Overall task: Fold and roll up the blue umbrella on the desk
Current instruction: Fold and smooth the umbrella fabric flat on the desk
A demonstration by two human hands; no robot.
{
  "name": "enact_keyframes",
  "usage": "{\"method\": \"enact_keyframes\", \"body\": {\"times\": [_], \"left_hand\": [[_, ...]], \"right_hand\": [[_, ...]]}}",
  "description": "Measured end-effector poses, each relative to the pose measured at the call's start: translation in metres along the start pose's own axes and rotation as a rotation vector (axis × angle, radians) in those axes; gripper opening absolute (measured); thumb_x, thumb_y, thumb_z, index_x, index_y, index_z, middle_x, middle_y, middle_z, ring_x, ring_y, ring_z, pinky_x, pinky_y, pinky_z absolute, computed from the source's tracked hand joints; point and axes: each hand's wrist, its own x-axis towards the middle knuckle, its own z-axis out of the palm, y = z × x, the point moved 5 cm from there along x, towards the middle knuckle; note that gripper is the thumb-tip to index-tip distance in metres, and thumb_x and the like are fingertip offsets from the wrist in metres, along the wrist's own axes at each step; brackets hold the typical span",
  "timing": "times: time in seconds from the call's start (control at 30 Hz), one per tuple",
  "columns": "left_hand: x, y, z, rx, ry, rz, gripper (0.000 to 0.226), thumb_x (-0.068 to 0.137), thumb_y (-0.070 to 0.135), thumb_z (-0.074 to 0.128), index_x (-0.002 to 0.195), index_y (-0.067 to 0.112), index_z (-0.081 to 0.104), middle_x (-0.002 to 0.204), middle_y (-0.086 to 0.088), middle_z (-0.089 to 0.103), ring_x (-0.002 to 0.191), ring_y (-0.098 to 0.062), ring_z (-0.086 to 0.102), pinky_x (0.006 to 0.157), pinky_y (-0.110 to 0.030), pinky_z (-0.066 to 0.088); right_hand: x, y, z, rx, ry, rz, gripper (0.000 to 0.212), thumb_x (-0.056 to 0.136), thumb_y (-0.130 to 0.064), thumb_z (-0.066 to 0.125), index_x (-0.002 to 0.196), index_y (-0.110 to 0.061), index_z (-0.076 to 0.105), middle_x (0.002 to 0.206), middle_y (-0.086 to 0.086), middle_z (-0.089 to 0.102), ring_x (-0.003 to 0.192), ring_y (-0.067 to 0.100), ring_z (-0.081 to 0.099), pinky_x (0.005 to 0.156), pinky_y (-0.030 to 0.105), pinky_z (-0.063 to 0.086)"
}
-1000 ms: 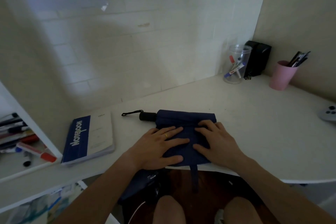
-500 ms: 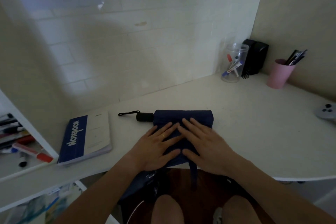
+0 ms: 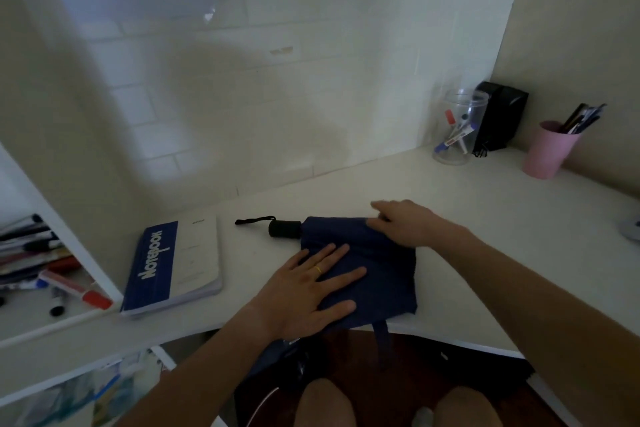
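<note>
L hand flat, grip open, on blue umbrella; R hand grip pinching its far edge.

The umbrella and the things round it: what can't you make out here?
- Right hand, head view: fingertips blurred, so its hold on the umbrella is unclear.
- Umbrella strap: drops below the desk edge into shadow.
- Grey object: cut off by the right edge.

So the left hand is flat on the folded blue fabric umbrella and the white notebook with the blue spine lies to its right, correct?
Not quite. The head view shows the white notebook with the blue spine left of the folded blue fabric umbrella; the left hand does lie flat on it.
</note>
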Motion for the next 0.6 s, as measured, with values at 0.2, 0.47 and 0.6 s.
{"method": "enact_keyframes", "body": {"times": [0.2,0.47,0.6], "left_hand": [[-0.003,0.001,0.002,-0.025,0.03,0.005,0.057,0.1,0.072,0.012,0.151,0.061,-0.009,0.169,0.014,-0.013,0.156,-0.009,-0.012,0.127,-0.046,0.003],[-0.004,0.0,0.003,-0.023,0.064,0.02,0.057,0.101,0.071,0.013,0.153,0.059,-0.006,0.17,0.012,-0.011,0.157,-0.011,-0.008,0.127,-0.046,0.004],[-0.005,0.001,0.002,-0.028,0.085,0.015,0.056,0.102,0.071,0.014,0.152,0.06,-0.006,0.169,0.014,-0.012,0.156,-0.009,-0.009,0.127,-0.045,0.004]], "right_hand": [[0.01,0.019,-0.005,0.449,0.184,-0.009,0.017,0.071,-0.021,0.088,0.088,-0.02,0.083,0.084,-0.007,0.078,0.081,0.005,0.071,0.079,0.021,0.056],[0.002,0.026,-0.039,0.894,0.343,-0.02,0.021,0.078,-0.007,0.082,0.099,-0.008,0.077,0.089,0.007,0.079,0.086,0.014,0.075,0.08,0.022,0.057],[0.017,0.034,-0.012,0.413,-0.032,0.174,0.03,0.093,-0.037,0.064,0.1,-0.012,0.079,0.096,0.004,0.076,0.093,0.021,0.069,0.088,0.036,0.053]]}}
